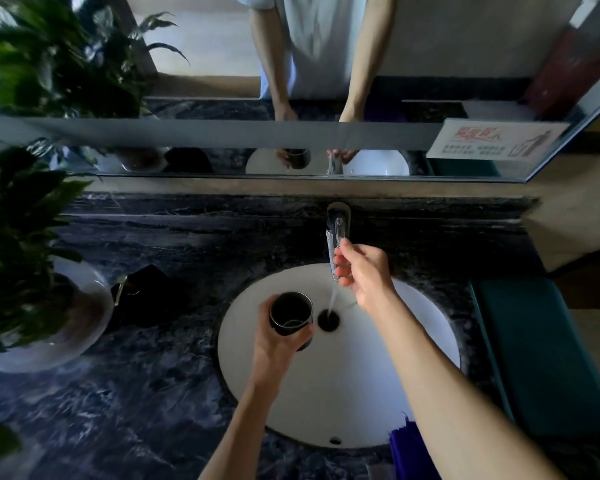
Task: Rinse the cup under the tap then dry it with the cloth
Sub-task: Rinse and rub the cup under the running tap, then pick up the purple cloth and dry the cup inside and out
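A dark metal cup (290, 311) stands upright in my left hand (278, 344), held over the white sink basin (413, 382), just left of the drain (328, 319). A little liquid shows at its bottom. My right hand (362, 271) has its fingers on the lever of the chrome tap (337, 237). A thin stream of water (333, 296) falls from the spout into the drain, to the right of the cup and not into it. A blue cloth (407, 448) lies on the counter at the basin's near right edge, partly hidden by my right forearm.
The dark marble counter (146, 393) surrounds the basin. A potted plant in a white bowl (66, 344) stands at the left, with a dark object (142, 292) beside it. A mirror (222, 81) runs along the back wall. A teal bin (537, 355) sits on the right.
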`<state>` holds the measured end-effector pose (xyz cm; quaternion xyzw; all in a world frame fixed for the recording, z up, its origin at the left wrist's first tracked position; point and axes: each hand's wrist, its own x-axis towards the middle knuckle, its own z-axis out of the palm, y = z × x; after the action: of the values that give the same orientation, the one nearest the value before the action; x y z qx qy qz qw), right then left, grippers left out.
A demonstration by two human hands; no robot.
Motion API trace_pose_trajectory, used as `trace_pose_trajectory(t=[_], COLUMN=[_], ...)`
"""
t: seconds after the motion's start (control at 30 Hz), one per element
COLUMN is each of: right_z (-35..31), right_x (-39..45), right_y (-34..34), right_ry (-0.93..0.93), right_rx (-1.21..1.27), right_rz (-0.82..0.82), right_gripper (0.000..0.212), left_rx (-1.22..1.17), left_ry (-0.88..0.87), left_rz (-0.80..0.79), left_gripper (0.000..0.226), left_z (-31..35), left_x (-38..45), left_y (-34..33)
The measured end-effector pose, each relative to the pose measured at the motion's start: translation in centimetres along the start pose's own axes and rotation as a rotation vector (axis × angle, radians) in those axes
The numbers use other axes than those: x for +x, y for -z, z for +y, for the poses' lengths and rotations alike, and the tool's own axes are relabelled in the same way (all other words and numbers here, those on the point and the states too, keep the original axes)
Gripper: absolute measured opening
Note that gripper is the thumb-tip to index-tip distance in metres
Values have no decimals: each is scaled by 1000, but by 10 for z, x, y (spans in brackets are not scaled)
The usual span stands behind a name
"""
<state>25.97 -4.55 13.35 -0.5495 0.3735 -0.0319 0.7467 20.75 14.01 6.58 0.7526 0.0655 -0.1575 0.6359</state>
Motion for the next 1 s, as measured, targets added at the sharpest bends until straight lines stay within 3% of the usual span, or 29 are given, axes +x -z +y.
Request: trace_pose_trajectory(t=[0.27,0.53,0.63,0.87,1.0], right_z=[9,27,36,105,155], right_x=[4,-9,-34,-105,-150], right_y=[-2,24,59,164,204], right_ry=[22,12,59,109,313], right_rx=[-155,-241,-307,-669,-803], right_rz=[61,54,69,180,319], right_gripper=[33,18,10,15,18], left_rx=[-3,-12,-22,2,23], left_ry=[-11,11,20,9,8], left_rz=[3,-5,-17,-84,-136], left_gripper=[71,71,68,63,63], left_z=[5,0,-2,-15,-23], left_x=[-14,-31,-40,-60,-73], left_y=[16,16,11,-11,-28])
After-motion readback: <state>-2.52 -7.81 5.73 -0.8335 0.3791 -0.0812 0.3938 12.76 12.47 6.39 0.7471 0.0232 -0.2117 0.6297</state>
